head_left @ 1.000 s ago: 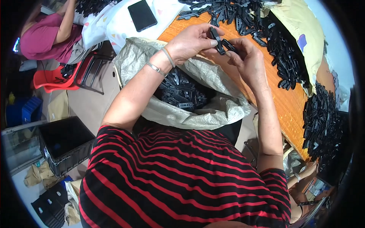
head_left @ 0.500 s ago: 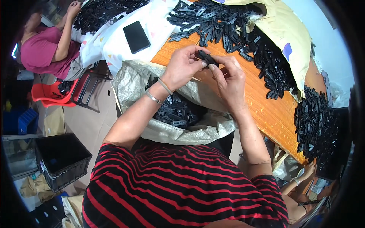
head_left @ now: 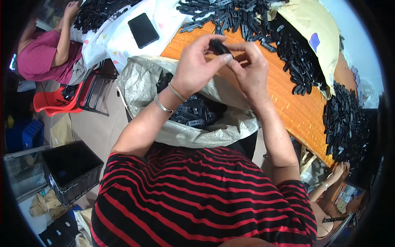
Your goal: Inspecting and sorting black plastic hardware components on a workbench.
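Between my two hands is a small black plastic part, held above the near edge of the wooden table. My left hand grips it with thumb and fingers. My right hand pinches its lower end, thumb close to the left thumb. Fingers cover much of the part, so its full shape is hidden. Below my wrists gapes a silvery woven sack, with a heap of black plastic parts inside. Beyond my hands, a pile of long dark clip-like parts lies on the table.
A yellowish sack spills more black parts at the right. Another heap sits by a co-worker's hand. A dark tablet rests on white cloth, near a person in magenta. A black crate stands lower left.
Both hands have risen slightly with the black part, and the left fingers now wrap further around it. The whole view has shifted a little.
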Motion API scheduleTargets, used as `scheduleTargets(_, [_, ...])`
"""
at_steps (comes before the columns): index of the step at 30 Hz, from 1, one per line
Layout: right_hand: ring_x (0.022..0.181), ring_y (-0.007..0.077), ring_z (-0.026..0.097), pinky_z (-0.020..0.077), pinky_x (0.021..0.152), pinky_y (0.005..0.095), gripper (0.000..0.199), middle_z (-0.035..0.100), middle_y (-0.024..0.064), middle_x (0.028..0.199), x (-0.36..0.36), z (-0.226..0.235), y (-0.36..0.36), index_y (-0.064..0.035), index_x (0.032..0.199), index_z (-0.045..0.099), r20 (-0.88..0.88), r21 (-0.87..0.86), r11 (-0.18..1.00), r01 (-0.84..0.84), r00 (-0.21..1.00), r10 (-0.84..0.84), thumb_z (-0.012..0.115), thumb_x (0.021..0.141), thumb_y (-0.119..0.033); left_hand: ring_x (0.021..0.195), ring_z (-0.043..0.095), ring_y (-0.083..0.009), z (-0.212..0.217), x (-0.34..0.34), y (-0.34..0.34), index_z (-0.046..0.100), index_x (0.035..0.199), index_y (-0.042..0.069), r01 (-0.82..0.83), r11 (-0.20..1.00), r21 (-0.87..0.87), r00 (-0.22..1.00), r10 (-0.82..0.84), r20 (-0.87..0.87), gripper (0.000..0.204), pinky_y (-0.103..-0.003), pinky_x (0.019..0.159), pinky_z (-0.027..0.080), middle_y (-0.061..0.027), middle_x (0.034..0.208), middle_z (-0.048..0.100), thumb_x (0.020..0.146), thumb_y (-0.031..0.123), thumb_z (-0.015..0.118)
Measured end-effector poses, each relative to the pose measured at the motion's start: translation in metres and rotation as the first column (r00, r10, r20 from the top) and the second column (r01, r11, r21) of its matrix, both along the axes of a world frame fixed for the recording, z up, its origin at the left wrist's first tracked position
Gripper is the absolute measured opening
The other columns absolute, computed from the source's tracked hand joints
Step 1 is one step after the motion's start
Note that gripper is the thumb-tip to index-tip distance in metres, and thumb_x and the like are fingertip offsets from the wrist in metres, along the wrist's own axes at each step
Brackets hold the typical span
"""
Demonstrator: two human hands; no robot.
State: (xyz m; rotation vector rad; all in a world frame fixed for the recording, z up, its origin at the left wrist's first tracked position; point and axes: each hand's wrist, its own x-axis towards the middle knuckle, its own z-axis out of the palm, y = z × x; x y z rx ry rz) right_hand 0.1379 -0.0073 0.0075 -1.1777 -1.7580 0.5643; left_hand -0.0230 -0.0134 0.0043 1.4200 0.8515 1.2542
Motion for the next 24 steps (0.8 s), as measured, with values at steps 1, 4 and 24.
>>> scheduleTargets(1, [0.074,0.0126,0.064,0.0526,0.063,0.0250,0.032,0.065,0.0076,0.100,0.000,0.001,0.001,-0.0004,0.105,0.063,0.011,-0.010,1.000,-0.013,1.000,0.013,0.077,0.077,-0.005,0.096,0.062,-0.0112,0.006,0.000,-0.001,0.054,0.123,-0.003,-0.054,0.996,0.065,0.994,0.059,-0.088,0.037,-0.025,0.085,0.051,-0.0084,0.108,0.065,0.088,0.004,0.065])
scheduleTargets(4, [0.076,0.0138,0.065,0.0538,0.065,0.0250,0.036,0.065,0.0091,0.104,0.001,0.008,0.001,0.0016,0.108,0.060,-0.119,-0.145,0.987,-0.064,0.992,0.047,0.077,0.077,-0.006,0.095,0.063,-0.0115,0.012,0.000,-0.001,0.058,0.114,-0.003,-0.080,0.979,0.188,0.978,0.113,-0.176,0.027,-0.025,0.086,0.051,-0.0089,0.104,0.067,0.089,0.002,0.064])
scheduleTargets(24, [0.076,0.0092,0.059,0.0495,0.068,0.0251,0.038,0.063,0.0028,0.084,0.044,0.004,-0.023,-0.0005,0.111,0.062,0.080,-0.374,0.830,-0.413,0.878,0.473,0.077,0.079,-0.016,0.080,0.066,-0.0196,-0.005,-0.030,-0.041,0.064,0.103,0.002,0.338,0.930,0.143,0.821,-0.217,-0.528,0.025,-0.027,0.074,0.051,-0.0087,0.091,0.068,0.079,0.007,0.070])
